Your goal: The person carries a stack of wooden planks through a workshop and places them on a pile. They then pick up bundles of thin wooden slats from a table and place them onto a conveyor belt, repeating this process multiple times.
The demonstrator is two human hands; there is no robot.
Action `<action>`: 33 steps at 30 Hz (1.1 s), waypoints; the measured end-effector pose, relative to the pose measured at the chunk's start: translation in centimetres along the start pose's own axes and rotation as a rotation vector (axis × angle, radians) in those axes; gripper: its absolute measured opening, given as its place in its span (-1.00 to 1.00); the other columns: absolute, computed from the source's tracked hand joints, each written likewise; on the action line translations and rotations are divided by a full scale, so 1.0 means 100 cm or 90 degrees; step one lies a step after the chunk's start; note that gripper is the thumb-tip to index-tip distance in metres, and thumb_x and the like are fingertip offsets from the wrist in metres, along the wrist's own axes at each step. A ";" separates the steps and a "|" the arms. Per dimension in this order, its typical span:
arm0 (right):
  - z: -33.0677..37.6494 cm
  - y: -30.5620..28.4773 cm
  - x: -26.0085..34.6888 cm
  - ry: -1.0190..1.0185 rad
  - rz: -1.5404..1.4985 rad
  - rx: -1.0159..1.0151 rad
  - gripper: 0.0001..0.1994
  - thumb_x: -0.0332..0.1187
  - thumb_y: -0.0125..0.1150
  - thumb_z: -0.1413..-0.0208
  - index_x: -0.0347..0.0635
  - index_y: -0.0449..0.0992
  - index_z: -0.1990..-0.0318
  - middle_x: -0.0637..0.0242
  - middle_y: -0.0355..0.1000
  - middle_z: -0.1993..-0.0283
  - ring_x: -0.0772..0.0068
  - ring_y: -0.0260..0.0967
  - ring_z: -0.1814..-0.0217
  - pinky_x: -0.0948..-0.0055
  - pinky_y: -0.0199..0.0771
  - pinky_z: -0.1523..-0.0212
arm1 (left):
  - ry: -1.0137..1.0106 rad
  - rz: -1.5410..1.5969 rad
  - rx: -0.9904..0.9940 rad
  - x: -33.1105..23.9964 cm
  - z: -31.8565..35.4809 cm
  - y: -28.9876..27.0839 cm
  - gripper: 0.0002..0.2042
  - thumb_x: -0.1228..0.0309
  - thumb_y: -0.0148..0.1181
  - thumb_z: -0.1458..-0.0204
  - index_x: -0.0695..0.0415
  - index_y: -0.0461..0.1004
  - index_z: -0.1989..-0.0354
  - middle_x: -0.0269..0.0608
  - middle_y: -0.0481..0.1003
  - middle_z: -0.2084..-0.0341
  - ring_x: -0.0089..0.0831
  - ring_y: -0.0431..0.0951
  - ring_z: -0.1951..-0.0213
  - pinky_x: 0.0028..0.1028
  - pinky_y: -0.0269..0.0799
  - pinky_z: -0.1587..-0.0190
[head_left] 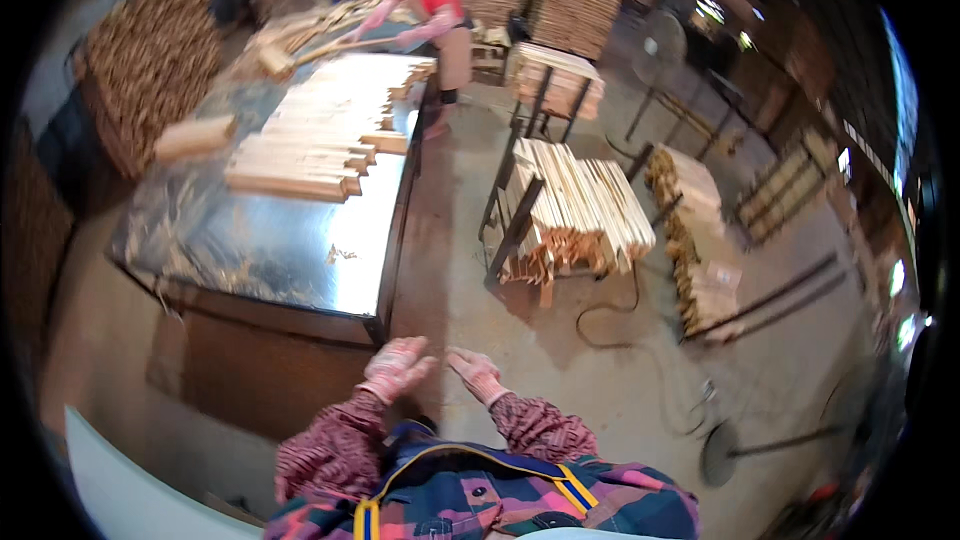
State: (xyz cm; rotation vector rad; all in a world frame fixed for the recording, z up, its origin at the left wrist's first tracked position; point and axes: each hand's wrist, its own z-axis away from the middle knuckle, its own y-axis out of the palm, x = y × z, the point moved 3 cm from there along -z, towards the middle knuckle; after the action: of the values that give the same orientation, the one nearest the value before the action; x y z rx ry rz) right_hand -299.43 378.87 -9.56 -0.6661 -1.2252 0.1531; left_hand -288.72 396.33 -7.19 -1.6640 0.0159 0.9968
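1. Left hand (395, 368) and right hand (474, 374), gloved, fingers spread, empty, raised over bare floor (600, 380) just off the table (300, 250) corner.
2. Table: metal top, wood strips (320, 140) stacked at far end; another person (430, 10) works there.
3. Right: rack (520, 210) loaded with slats (580, 210), hose (610, 330) on floor beneath.
4. Far left: stick pile (150, 55).

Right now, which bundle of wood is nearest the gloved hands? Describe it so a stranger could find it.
Start at the metal-topped table; right of it, across the concrete aisle, stands a dark rack. The stack of pale slats lies on it, fanned out and tilted, unlike the flat rows on the table.
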 end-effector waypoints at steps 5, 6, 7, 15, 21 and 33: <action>-0.126 -0.022 0.055 -0.014 0.003 0.038 -0.59 -0.05 0.12 -0.16 -0.06 0.55 -0.06 0.12 0.52 -0.01 0.11 0.45 -0.08 0.35 0.36 -0.12 | -0.324 0.048 0.104 0.091 -0.019 -0.066 -0.33 -0.15 -0.06 -0.15 0.04 0.21 -0.31 -0.01 0.30 -0.22 -0.13 0.27 -0.26 -0.26 0.17 -0.29; -0.160 -0.027 0.047 0.019 0.025 0.056 -0.57 -0.02 0.10 -0.16 -0.07 0.54 -0.06 0.10 0.51 -0.03 0.11 0.43 -0.12 0.35 0.34 -0.15 | -0.352 0.065 0.106 0.107 -0.033 -0.085 -0.33 -0.16 -0.06 -0.15 0.03 0.21 -0.31 -0.02 0.31 -0.22 -0.13 0.27 -0.26 -0.26 0.18 -0.28; -0.180 -0.013 0.034 0.027 0.032 0.067 -0.55 0.01 0.09 -0.17 -0.08 0.54 -0.06 0.08 0.49 -0.05 0.12 0.42 -0.15 0.35 0.33 -0.18 | -0.376 0.060 0.088 0.124 -0.026 -0.101 -0.33 -0.16 -0.06 -0.14 0.02 0.21 -0.32 -0.02 0.31 -0.22 -0.13 0.27 -0.26 -0.26 0.18 -0.28; -0.475 -0.030 -0.142 -0.124 0.434 -0.031 -0.70 -0.28 -0.05 -0.26 -0.21 0.50 -0.02 0.16 0.49 0.09 0.27 0.43 -0.04 0.46 0.39 -0.07 | -0.611 0.200 -0.080 0.234 -0.089 -0.114 -0.34 -0.07 0.04 -0.13 0.07 0.22 -0.32 0.02 0.35 -0.19 -0.08 0.35 -0.21 -0.31 0.22 -0.24; -0.789 -0.037 0.032 -0.077 0.243 -0.158 -0.53 0.01 0.03 -0.16 -0.07 0.47 -0.10 -0.03 0.51 0.21 0.07 0.47 0.20 0.18 0.40 0.20 | -0.779 0.414 -0.472 0.307 -0.191 -0.152 -0.46 0.20 0.06 -0.20 0.16 0.23 -0.31 0.01 0.36 -0.20 -0.21 0.39 -0.20 -0.38 0.27 -0.21; -1.130 0.058 0.205 -0.013 0.283 -0.018 -0.39 0.17 -0.15 -0.18 0.06 0.28 -0.27 -0.03 0.35 -0.21 -0.08 0.25 -0.29 0.11 0.28 -0.24 | -0.806 0.563 -0.737 0.455 -0.355 -0.224 -0.42 0.26 0.03 -0.22 0.24 0.10 -0.36 0.00 0.34 -0.20 -0.28 0.42 -0.12 -0.42 0.31 -0.16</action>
State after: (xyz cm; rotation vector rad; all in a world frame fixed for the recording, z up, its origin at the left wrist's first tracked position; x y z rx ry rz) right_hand -188.65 348.89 -15.94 -0.9566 -1.0851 0.5132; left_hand -227.59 397.17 -17.03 -1.6077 -0.8685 2.9963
